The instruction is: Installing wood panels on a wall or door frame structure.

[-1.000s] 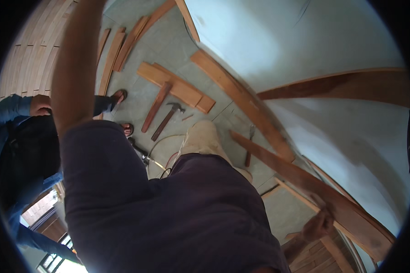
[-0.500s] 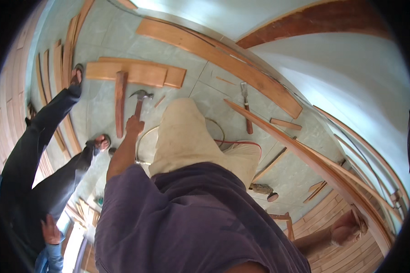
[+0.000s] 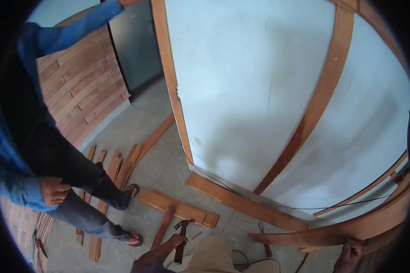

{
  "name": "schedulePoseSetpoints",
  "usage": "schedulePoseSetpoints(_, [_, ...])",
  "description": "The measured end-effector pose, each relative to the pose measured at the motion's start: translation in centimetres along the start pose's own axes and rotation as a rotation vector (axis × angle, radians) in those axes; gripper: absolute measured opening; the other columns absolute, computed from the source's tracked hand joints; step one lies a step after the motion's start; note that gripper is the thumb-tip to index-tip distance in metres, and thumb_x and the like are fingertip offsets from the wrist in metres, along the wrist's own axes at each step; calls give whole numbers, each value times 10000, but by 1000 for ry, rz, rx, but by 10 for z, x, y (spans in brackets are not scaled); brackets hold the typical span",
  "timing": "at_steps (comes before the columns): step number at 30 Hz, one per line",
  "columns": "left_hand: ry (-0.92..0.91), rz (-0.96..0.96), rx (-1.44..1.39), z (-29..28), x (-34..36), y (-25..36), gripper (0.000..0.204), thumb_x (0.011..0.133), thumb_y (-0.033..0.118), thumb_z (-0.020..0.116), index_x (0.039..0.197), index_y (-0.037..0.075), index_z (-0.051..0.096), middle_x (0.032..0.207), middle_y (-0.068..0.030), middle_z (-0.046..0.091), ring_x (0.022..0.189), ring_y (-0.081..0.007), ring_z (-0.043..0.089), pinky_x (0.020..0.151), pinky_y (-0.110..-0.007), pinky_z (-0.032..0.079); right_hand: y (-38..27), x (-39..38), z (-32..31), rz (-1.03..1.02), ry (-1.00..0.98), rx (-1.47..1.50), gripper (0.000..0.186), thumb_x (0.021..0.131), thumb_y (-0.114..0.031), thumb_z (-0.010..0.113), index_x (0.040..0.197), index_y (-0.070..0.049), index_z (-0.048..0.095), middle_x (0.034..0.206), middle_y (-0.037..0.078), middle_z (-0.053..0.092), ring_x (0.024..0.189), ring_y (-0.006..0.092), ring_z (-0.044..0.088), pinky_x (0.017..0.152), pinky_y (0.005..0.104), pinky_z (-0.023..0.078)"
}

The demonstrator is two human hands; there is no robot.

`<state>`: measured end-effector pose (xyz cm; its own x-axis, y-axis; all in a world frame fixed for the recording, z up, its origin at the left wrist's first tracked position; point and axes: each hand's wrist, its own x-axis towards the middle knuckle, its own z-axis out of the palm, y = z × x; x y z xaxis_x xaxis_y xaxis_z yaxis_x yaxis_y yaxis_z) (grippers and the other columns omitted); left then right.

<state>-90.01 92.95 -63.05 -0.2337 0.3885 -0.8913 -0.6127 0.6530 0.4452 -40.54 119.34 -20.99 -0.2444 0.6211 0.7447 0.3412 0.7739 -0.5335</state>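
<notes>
Two hands are occupied: the left hand [image 3: 174, 241] is closed round the handle of a hammer [image 3: 183, 231], and the right hand [image 3: 349, 251] appears closed on the near edge of a long board [image 3: 323, 237]. To manage this hold well, the right hand should probably grip close to the board's balance point, since so long a piece would likely tip or twist if carried off-centre. The hammer is best carried low and clear of the knee [image 3: 212, 250] while the board is steadied.

The hammer is in the left hand, just left of the knee. The long board is well apart from that hand, crossing over the right one; its narrow end reaches left over a chisel [image 3: 268, 250] near the floor's edge along the white wall [image 3: 246, 113]. Its other end runs into the dim rim of the view, so what it rests against there, if anything, is hard to tell.
</notes>
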Motion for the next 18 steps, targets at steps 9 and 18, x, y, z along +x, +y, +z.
schedulePoseSetpoints(9, [165,1383,169,7,-266,345,167,905,145,666,960,50,540,775,-40,619,671,-122,614,598,-286,513,24,33,25,244,-66,132,66,838,31,622,882,-7,591,896,26,565,851,98,528,815,256,423])
schedulePoseSetpoints(18, [813,1743,301,28,-486,575,212,922,201,596,997,8,549,671,-65,549,526,-158,570,481,-323,479,20,62,20,288,-24,122,72,857,72,587,879,3,588,884,12,553,848,89,515,818,248,418])
